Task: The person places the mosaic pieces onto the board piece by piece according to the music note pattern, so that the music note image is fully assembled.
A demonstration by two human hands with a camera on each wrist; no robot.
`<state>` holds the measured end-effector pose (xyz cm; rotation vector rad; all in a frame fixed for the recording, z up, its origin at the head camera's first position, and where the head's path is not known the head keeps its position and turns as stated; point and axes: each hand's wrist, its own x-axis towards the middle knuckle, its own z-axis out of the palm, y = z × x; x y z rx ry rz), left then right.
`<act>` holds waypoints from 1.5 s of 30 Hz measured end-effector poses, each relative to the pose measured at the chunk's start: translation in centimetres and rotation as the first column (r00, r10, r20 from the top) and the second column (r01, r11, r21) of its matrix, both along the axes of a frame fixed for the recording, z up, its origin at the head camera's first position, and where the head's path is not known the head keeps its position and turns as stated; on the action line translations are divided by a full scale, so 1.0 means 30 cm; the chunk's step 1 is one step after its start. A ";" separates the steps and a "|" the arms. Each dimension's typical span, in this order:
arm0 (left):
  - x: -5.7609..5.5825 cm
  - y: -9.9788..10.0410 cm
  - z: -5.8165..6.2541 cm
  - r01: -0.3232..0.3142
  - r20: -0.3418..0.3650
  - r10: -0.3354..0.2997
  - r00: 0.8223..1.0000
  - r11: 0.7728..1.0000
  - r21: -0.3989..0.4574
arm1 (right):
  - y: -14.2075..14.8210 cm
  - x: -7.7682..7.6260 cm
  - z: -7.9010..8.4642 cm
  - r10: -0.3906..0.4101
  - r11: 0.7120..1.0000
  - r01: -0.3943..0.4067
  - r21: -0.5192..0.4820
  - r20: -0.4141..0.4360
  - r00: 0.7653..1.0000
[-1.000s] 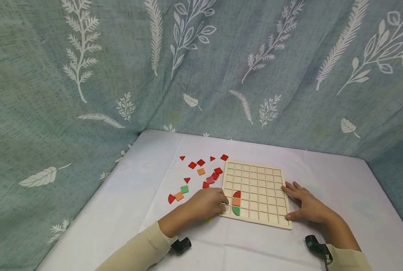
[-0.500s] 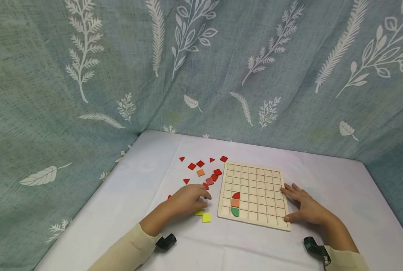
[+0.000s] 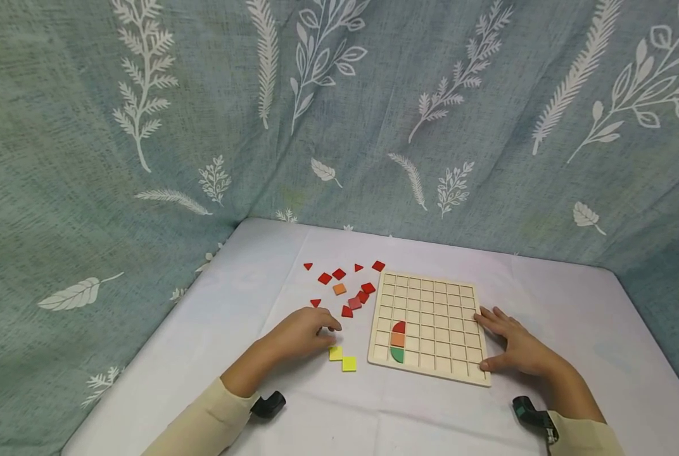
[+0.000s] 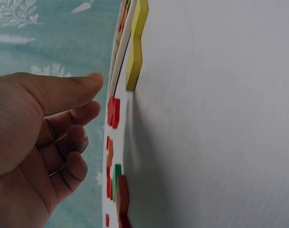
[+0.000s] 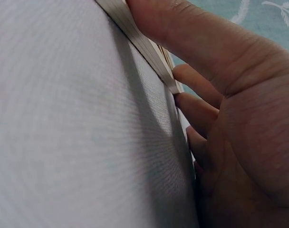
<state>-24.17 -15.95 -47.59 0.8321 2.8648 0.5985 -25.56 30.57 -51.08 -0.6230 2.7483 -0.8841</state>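
Observation:
My left hand (image 3: 301,332) hovers low over the table, left of the wooden grid board (image 3: 442,315), its fingers loosely bent and holding nothing. Two yellow square tiles (image 3: 349,364) lie by its thumb. In the left wrist view, a green tile (image 4: 117,183) and an orange tile (image 4: 122,195) show below the fingers; the hand hides them in the head view. Against the board's right edge rests my right hand (image 3: 516,345), thumb and fingers spread along it. Set in the board are a red quarter-circle tile (image 3: 399,327), an orange square tile (image 3: 398,340) and a green quarter-circle tile (image 3: 397,354).
Beyond the left hand, several loose red tiles (image 3: 325,278) are scattered, squares and triangles among them, with an orange square (image 3: 339,289) in their midst. A leaf-patterned curtain (image 3: 339,126) rises behind the white-covered table (image 3: 431,418).
My left hand has drawn back leftward from the board's left edge, uncovering the two yellow tiles and now covering the green and orange ones. The right hand stays at the board.

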 end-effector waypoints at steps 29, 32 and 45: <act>-0.177 -0.041 0.006 -0.154 0.006 0.154 0.988 0.988 0.029 | 0.015 0.001 0.017 -0.019 1.000 0.019 0.011 -0.012 1.000; -0.182 -0.005 0.002 -0.113 -0.004 0.113 0.994 0.993 0.019 | 0.014 0.000 0.015 -0.019 1.000 0.020 0.009 -0.011 1.000; -0.186 0.070 -0.041 -0.054 0.011 0.055 0.998 0.998 -0.019 | -0.002 -0.005 -0.006 -0.006 1.000 0.006 0.002 -0.002 1.000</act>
